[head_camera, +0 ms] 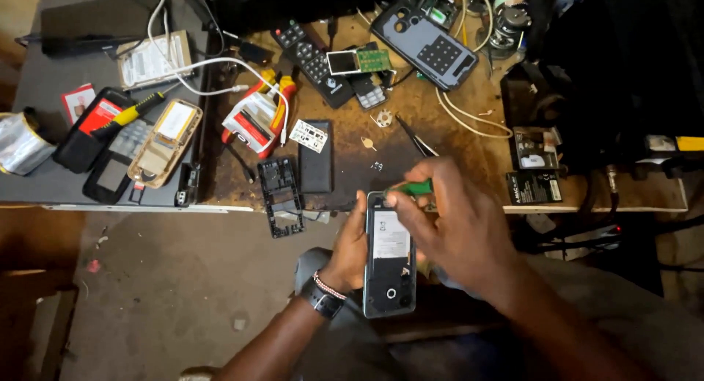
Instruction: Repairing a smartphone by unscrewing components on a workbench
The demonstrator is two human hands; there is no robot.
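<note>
Just below the centre of the frame, the left hand (pixel 350 250) cradled a small opened phone (pixel 389 255) from its left side, fingers curled shut around the edge, with a beaded band and a dark watch at the wrist. The phone stood lengthwise, its back uncovered, showing a white label and a round ring near the lower end; it hung in front of the counter (pixel 469 150) edge, above the person's lap. The right hand (pixel 458 223) came in from the lower right, its fingers pinched closed on a green-handled tool (pixel 414 187), held at the phone's upper end; whether the tip touched the phone could not be told.

On the counter just above lay tweezers (pixel 416 137), a flat black battery (pixel 316 156) and a black plastic phone frame (pixel 279 195) near centre left. Farther up sat a dark remote (pixel 312 60) and a grey phone back cover (pixel 429 40). At the left, a gold-coloured phone shell (pixel 163 143) and a yellow-handled screwdriver (pixel 128 115) rested on a dark surface.
</note>
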